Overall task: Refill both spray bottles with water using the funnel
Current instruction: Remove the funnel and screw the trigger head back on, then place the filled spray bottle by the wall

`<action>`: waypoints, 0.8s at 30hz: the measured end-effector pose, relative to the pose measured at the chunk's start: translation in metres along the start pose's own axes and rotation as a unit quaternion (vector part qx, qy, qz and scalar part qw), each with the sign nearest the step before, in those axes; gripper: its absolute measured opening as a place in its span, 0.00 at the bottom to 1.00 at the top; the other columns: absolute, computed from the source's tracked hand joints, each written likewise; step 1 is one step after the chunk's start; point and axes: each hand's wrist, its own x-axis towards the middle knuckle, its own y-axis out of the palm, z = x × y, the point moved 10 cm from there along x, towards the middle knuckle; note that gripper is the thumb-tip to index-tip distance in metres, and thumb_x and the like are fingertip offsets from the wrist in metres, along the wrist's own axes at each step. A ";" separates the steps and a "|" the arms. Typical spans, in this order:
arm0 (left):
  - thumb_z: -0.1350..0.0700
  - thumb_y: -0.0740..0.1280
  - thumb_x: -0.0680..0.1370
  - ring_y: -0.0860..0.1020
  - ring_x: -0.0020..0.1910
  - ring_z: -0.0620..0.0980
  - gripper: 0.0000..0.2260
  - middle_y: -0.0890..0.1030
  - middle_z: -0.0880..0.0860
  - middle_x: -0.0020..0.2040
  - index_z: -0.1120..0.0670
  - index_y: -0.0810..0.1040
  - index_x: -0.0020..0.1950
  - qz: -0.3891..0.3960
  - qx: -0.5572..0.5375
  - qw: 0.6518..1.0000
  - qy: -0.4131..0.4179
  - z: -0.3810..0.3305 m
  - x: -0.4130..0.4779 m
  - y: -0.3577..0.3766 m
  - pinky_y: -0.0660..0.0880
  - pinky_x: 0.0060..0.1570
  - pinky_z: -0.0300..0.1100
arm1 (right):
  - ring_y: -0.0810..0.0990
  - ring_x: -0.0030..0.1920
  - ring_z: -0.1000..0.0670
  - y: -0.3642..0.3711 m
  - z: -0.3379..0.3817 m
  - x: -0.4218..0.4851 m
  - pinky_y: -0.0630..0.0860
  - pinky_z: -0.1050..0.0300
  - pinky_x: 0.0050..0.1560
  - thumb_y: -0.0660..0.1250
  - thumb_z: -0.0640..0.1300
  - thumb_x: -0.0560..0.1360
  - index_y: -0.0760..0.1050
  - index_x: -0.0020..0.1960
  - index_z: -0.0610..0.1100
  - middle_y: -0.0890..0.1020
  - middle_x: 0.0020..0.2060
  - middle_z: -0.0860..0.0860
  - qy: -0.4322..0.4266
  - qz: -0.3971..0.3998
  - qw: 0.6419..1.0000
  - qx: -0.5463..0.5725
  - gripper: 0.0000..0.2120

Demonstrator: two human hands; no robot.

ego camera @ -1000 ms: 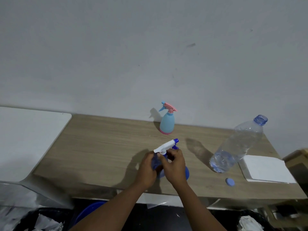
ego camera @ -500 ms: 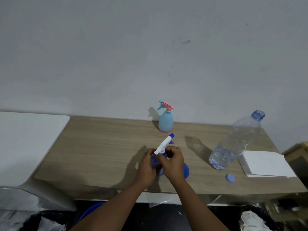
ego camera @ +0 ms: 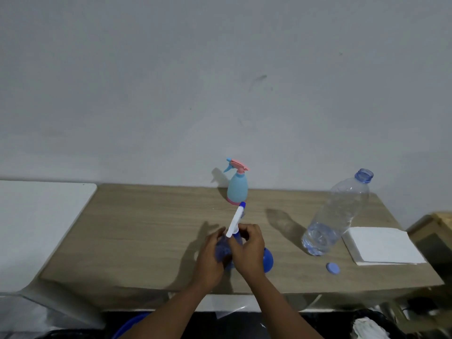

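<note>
While my left hand (ego camera: pixel 211 255) wraps around the dark blue spray bottle (ego camera: pixel 223 250) near the front edge of the wooden table (ego camera: pixel 146 231), hiding most of its body, my right hand (ego camera: pixel 248 250) closes on its neck just under the white spray head (ego camera: pixel 235 220), which tilts up and away from me. Behind my right hand peeks part of something round and blue (ego camera: pixel 268 260), too covered to identify. Further right, the light blue spray bottle (ego camera: pixel 237 189) stands by the wall, then the uncapped water bottle (ego camera: pixel 335 216) and its cap (ego camera: pixel 333 268).
</note>
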 end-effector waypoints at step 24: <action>0.63 0.70 0.76 0.77 0.63 0.49 0.22 0.78 0.49 0.63 0.51 0.70 0.68 0.045 0.151 0.988 0.010 0.005 0.000 -0.005 0.75 0.60 0.41 | 0.77 0.53 0.60 0.027 0.010 0.010 0.77 0.65 0.52 0.77 0.41 0.71 0.67 0.67 0.49 0.75 0.55 0.55 -0.010 0.081 0.997 0.006 0.29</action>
